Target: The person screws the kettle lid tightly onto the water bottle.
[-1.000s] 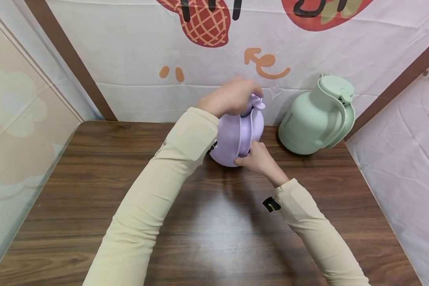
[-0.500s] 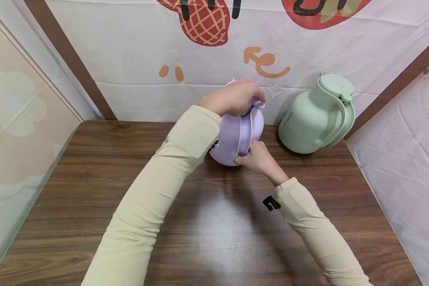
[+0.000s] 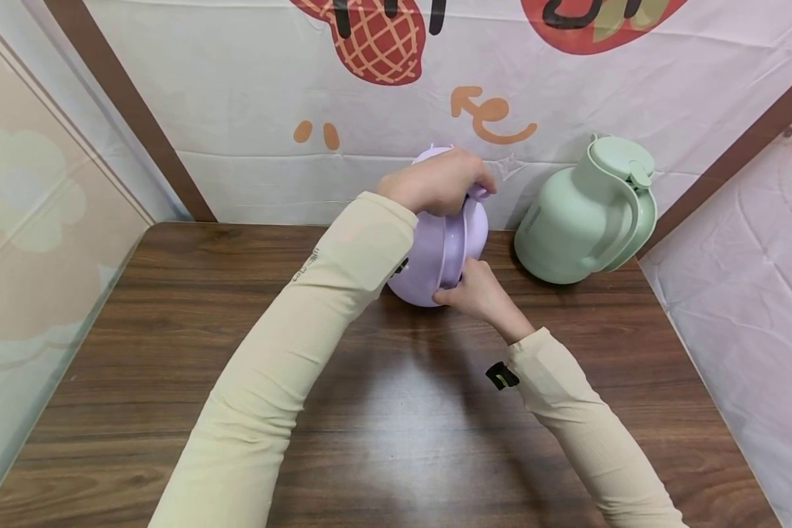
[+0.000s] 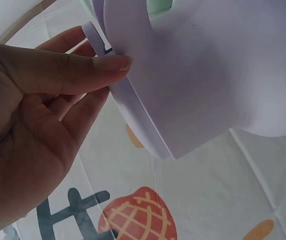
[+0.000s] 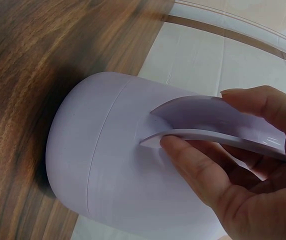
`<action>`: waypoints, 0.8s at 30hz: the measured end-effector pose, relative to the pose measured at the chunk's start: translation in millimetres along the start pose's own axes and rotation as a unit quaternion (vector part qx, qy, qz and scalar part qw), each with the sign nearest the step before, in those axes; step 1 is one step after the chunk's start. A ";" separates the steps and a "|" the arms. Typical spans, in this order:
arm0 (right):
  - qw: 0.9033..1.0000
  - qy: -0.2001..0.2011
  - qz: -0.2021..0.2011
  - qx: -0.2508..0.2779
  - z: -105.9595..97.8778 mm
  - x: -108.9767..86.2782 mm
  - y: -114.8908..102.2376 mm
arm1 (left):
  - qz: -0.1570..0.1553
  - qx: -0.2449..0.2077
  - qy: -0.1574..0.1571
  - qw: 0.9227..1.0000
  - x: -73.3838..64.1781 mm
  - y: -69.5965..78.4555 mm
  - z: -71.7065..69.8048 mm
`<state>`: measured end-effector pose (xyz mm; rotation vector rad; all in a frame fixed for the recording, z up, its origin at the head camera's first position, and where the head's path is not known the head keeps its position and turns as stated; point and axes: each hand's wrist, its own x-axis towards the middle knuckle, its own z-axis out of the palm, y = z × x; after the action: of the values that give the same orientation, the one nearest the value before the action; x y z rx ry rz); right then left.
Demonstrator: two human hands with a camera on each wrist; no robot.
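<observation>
A lilac vacuum jug (image 3: 419,258) stands on the table against the back sheet. Across its top lies my left hand (image 3: 439,181), covering much of the lid (image 3: 431,152). In the left wrist view, the thumb of that hand (image 4: 48,85) lies against the jug's neck by the lid seam, with the fingers pinching from the far side. My right hand (image 3: 478,293) grips the handle (image 3: 455,246) low down. Close up in the right wrist view, the fingers of my right hand (image 5: 253,185) wrap the handle, beside the jug's round body (image 5: 108,155).
To the right stands a pale green jug (image 3: 567,227), its lid down and handle toward the right front. A printed white sheet (image 3: 251,117) rises behind the brown wooden table (image 3: 396,425). Sheets also hang at both sides.
My left hand has shifted slightly right across the jug's top, and more of the lid's far edge shows. My right hand and the jug's body have stayed in place.
</observation>
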<state>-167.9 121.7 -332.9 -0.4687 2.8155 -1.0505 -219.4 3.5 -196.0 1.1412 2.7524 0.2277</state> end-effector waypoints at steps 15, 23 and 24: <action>1.000 -0.003 0.007 0.000 -0.2 -0.5 -1.6 | -0.014 -0.001 -0.012 1.000 1.8 -0.7 -1.3; 1.000 -0.003 0.006 -0.006 -0.6 0.0 -0.4 | -0.017 -0.009 0.003 1.000 1.5 -0.8 -0.4; 1.000 -0.003 0.006 -0.006 -0.6 0.0 0.1 | -0.017 -0.008 0.004 1.000 1.8 -0.8 -0.4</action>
<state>-168.1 122.1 -332.5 -0.4562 2.8174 -1.0278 -221.2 4.1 -196.0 1.0917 2.7677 0.2508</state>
